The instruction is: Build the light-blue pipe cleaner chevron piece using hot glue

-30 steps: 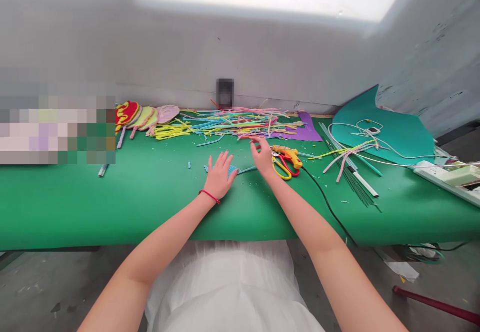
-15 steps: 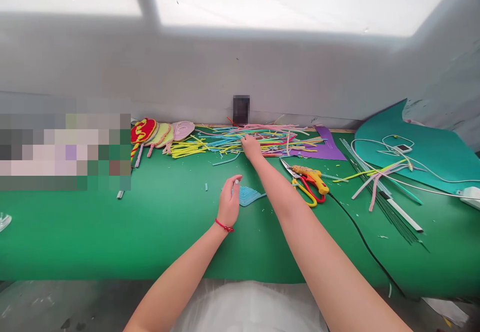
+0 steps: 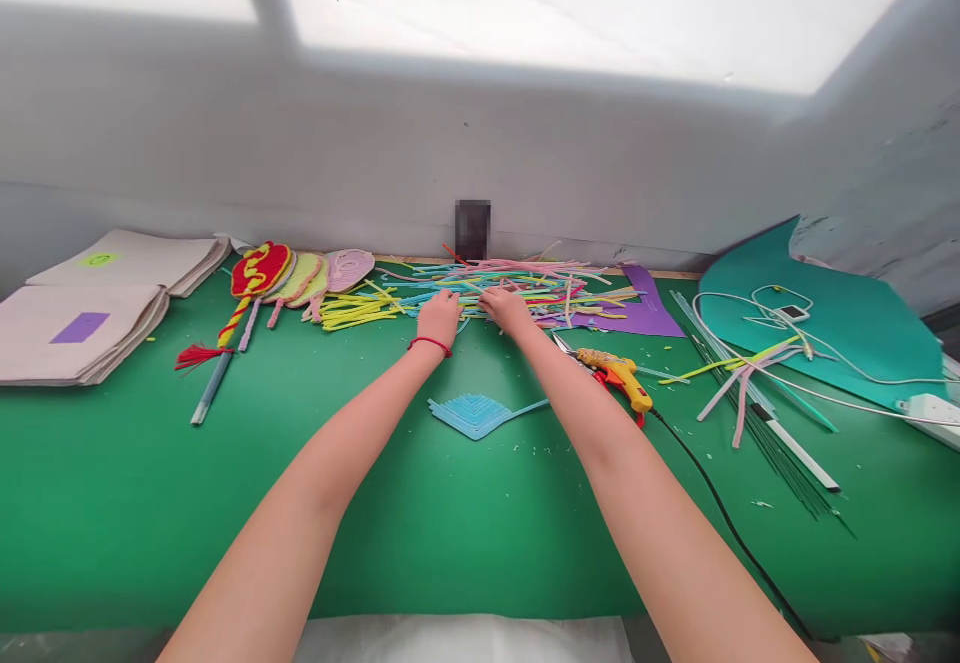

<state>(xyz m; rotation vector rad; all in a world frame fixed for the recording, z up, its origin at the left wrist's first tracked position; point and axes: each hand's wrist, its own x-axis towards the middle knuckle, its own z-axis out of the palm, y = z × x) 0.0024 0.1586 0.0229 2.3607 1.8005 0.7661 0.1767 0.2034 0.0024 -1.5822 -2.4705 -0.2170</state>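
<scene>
Both of my hands are at the pile of multicoloured pipe cleaners [image 3: 540, 283] along the back of the table. My left hand [image 3: 439, 315], with a red bracelet on its wrist, has its fingers closed at the pile's front edge; what they hold is too small to make out. Just to its right, my right hand [image 3: 507, 309] pinches a blue-green pipe cleaner among the others. Nearer me lies a flat, fan-shaped piece of light-blue pipe cleaners [image 3: 472, 413], with a strip running off its right corner. Neither hand touches it.
A yellow glue gun [image 3: 622, 378] lies beside scissors [image 3: 564, 345], partly behind my right forearm. Finished pipe-cleaner fans [image 3: 259, 271] and paper stacks [image 3: 90, 333] are at left. Purple sheet [image 3: 652, 308], teal sheet [image 3: 840, 313], white cable and a power strip [image 3: 930, 408] are at right.
My left hand has left the light-blue piece and reached forward to the pile, beside my right hand. My right hand stays at the pile. The view has shifted slightly.
</scene>
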